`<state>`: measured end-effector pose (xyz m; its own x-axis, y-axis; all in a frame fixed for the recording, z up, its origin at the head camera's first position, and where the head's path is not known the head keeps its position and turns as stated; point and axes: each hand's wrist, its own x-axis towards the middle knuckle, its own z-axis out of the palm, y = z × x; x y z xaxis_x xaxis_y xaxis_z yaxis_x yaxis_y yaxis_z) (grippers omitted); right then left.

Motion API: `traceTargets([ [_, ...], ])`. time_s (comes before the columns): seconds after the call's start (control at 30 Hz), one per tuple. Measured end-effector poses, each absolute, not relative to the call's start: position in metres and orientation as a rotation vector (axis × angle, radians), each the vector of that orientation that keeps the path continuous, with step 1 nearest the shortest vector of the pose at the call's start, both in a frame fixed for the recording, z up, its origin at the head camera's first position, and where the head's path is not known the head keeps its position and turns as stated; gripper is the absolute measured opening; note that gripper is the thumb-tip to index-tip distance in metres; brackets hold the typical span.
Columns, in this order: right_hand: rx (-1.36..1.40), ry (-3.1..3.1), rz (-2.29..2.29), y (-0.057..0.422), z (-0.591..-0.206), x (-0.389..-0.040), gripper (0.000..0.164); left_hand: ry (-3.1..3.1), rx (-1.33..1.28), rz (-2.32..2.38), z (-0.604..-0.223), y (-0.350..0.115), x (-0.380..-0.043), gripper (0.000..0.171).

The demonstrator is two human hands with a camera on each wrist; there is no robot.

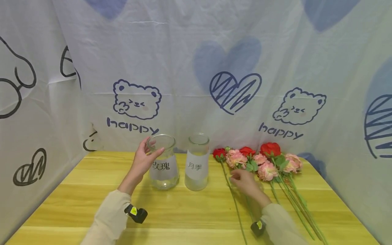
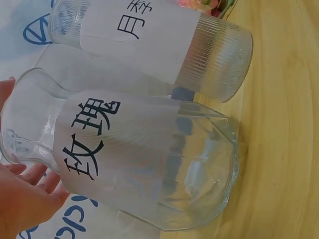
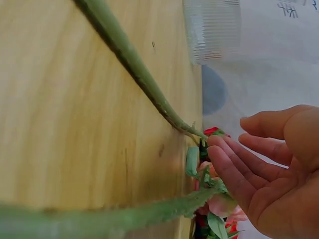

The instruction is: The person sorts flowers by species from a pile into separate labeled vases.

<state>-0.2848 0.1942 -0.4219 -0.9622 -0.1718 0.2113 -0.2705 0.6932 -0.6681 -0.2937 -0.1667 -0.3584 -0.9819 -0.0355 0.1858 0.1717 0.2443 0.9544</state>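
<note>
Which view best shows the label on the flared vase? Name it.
The left wrist view: the flared vase fills it, label characters large. The head view shows it whole but small, the left hand at its rim. The right wrist view misses it.

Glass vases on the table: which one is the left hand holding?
The flared clear glass vase labelled 玫瑰; the left hand grips its rim. The ribbed cylindrical vase stands untouched.

vases: two
red roses: three
pink roses: five
hands: two
</note>
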Motion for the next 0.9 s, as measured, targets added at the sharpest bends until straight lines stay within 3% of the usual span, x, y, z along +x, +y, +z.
traceTargets([
  [0.5,0.367,-2.811,0.951,0.184,-0.428,-0.301,0.019,-2.311,-0.139,-1.826,-0.362,-0.167,-0.294,0.087],
  [0.67,0.399,-2.792,0.813,0.179,-0.429,-0.305,0.004,-2.301,-0.14,-1.827,-0.362,-0.166,-0.294,0.087],
  [0.8,0.375,-2.823,0.733,0.174,-0.429,-0.308,0.031,-2.292,-0.141,-1.836,-0.363,-0.166,-0.294,0.087],
  [0.9,0.304,-2.888,0.689,0.169,-0.428,-0.309,0.04,-2.287,-0.141,-1.837,-0.364,-0.166,-0.293,0.087],
])
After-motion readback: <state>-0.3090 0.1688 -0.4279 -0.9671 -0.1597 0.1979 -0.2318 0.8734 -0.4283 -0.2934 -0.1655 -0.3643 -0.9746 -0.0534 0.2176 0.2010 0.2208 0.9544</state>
